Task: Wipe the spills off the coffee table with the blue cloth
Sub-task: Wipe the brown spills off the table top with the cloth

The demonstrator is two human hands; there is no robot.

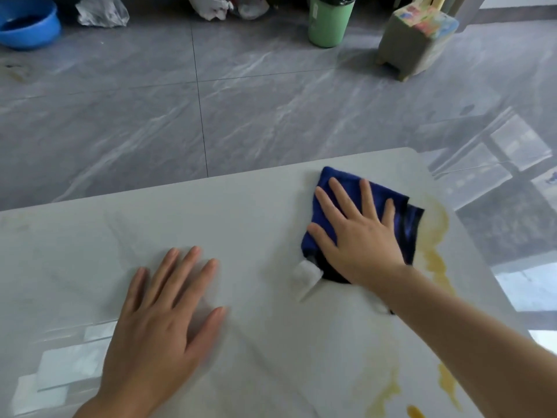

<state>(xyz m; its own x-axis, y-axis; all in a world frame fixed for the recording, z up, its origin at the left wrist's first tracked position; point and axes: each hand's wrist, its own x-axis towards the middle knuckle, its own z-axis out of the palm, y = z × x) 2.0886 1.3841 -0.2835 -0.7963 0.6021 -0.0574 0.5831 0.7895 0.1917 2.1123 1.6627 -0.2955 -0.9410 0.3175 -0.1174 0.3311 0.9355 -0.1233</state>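
Glossy coffee table (241, 224) — right hand (358, 233) flat on blue cloth (346, 182)

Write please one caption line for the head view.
Right hand presses blue cloth beside yellow spills on coffee table; left hand rests flat.

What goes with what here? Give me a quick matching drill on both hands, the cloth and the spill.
1 left hand
2 right hand
3 cloth
4 spill

A yellow streak along the table's right edge
B flat on the bare table
C blue, spread under a palm
D pressing down on the cloth

Pairs: 1-B, 2-D, 3-C, 4-A
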